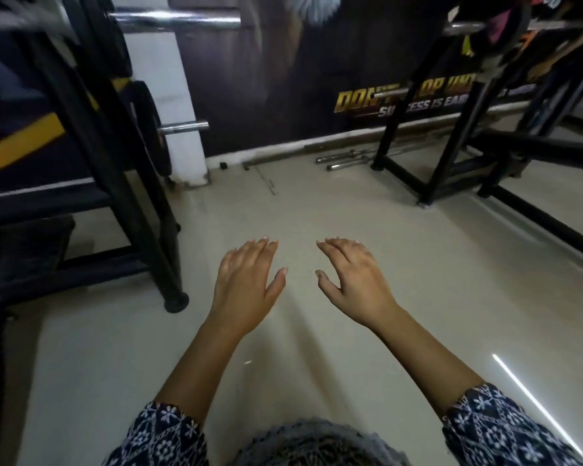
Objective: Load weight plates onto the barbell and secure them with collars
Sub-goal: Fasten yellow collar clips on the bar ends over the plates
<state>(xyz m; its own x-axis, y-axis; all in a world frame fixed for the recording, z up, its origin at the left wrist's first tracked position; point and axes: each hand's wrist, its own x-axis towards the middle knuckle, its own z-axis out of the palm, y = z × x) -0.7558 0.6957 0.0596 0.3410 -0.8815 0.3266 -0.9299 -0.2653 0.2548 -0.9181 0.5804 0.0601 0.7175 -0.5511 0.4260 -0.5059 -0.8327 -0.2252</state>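
My left hand and my right hand hover palm-down over the pale floor, fingers spread, holding nothing. A chrome barbell sleeve sticks out at the top left on a black rack. Below it a black weight plate sits on a short chrome storage peg of the same rack. Both hands are well below and to the right of the plate. I see no collars.
The black rack's slanted leg ends in a foot at the left. A second black frame stands at the right. Loose chrome bars lie on the floor by the dark banner wall. A white pillar stands behind the plate.
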